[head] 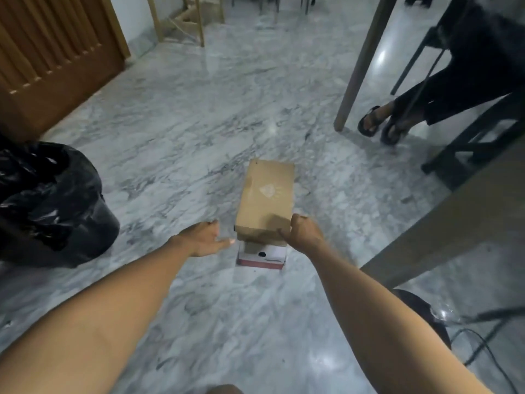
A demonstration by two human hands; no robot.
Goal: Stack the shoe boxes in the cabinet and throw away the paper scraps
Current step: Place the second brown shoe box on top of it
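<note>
A brown cardboard shoe box [265, 199] lies on top of a white and red shoe box [262, 256] on the marble floor in the middle of the view. My right hand [302, 233] curls over the brown box's near right corner and grips it. My left hand [206, 237] is open just left of the boxes, fingers spread, a small gap from their side. The wooden cabinet [54, 61] stands at the far left. No paper scraps show.
A bin lined with a black bag [51, 203] stands at the left. A table leg [360, 66] and a seated person's sandalled feet [380, 123] are at the right, with a table edge [443, 223] nearer. Cables [480, 345] trail at lower right.
</note>
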